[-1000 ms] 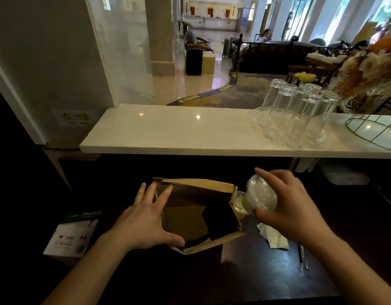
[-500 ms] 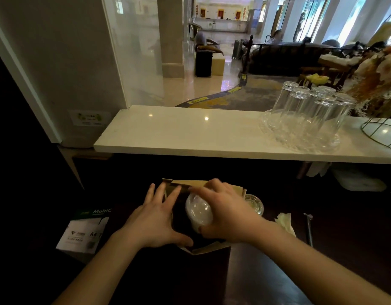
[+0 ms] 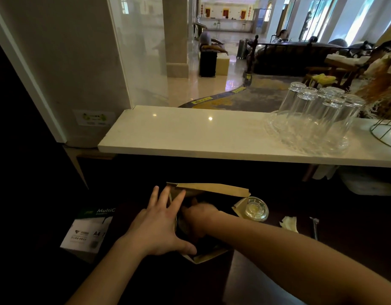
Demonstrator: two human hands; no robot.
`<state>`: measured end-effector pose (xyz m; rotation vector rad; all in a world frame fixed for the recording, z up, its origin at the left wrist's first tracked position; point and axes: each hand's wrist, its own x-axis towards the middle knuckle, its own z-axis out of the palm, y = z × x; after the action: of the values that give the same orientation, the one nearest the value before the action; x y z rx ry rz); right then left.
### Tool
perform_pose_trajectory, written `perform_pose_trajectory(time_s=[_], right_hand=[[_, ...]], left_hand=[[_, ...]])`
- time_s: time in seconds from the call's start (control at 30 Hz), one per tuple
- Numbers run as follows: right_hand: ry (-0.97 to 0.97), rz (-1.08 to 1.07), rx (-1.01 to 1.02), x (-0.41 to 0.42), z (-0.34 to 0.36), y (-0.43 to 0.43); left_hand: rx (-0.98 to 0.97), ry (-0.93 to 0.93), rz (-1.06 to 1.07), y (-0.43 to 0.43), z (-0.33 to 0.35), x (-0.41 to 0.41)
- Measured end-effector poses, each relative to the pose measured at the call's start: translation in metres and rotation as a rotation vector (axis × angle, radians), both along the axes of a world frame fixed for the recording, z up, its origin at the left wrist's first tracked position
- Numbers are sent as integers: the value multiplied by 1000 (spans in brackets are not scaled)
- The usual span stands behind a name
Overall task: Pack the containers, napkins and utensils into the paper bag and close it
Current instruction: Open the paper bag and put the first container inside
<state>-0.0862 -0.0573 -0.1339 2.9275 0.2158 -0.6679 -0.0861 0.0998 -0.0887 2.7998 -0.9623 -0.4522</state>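
Left hand (image 3: pixel 161 227) spreads flat, bracing the open paper bag (image 3: pixel 212 190); right hand (image 3: pixel 199 213) reaches inside, its grip hidden. One container (image 3: pixel 255 209), a napkin (image 3: pixel 289 223) and a utensil (image 3: pixel 315 227) wait on the table; closing remains.

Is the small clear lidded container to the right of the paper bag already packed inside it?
No. The small clear lidded container sits on the dark counter just outside the paper bag, beside its right edge.

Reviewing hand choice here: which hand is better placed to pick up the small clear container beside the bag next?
Right. The right hand is inside the paper bag, and the clear container sits just right of it. The left hand braces the bag's left edge.
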Motion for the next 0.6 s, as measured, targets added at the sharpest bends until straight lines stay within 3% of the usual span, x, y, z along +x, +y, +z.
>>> perform_pose_trajectory(time_s=[0.23, 0.6], right_hand=[[53, 23, -146, 6, -6, 9], [61, -7, -64, 8, -9, 6]], left_hand=[[3, 11, 3, -2, 3, -2], [10, 33, 12, 0, 0, 1]])
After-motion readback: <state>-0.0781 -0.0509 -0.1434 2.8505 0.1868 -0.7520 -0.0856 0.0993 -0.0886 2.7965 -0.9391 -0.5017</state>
